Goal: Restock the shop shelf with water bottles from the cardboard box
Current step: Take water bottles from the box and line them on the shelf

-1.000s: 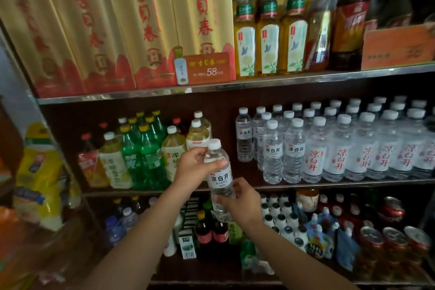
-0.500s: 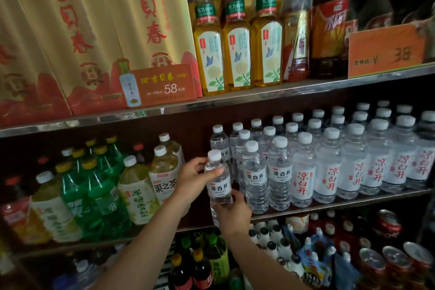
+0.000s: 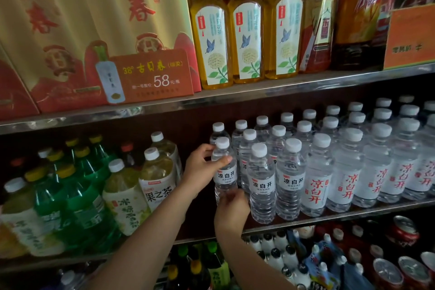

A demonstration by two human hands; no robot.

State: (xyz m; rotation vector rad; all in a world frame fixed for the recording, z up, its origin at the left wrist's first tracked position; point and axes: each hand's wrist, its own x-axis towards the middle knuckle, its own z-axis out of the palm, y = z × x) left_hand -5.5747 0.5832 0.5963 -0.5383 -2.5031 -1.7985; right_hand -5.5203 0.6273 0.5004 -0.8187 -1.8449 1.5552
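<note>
A clear water bottle [image 3: 225,173] with a white cap and a white label stands upright at the left end of the water rows on the middle shelf [image 3: 329,215]. My left hand [image 3: 202,169] grips its neck and shoulder, thumb across the front. My right hand [image 3: 231,211] holds its lower part from below; whether the base touches the shelf is hidden. Several like water bottles [image 3: 289,176] stand in rows just to its right. The cardboard box is out of view.
Tea bottles [image 3: 156,179] and green soda bottles [image 3: 77,198] crowd the shelf to the left. The upper shelf carries yellow tea bottles [image 3: 247,37], gold gift boxes [image 3: 82,19] and a price card [image 3: 153,75]. Below are small bottles and red cans [image 3: 404,231].
Both hands carried the bottle up and forward to the middle shelf, in beside the left end of the water rows. The camera moved closer and to the right.
</note>
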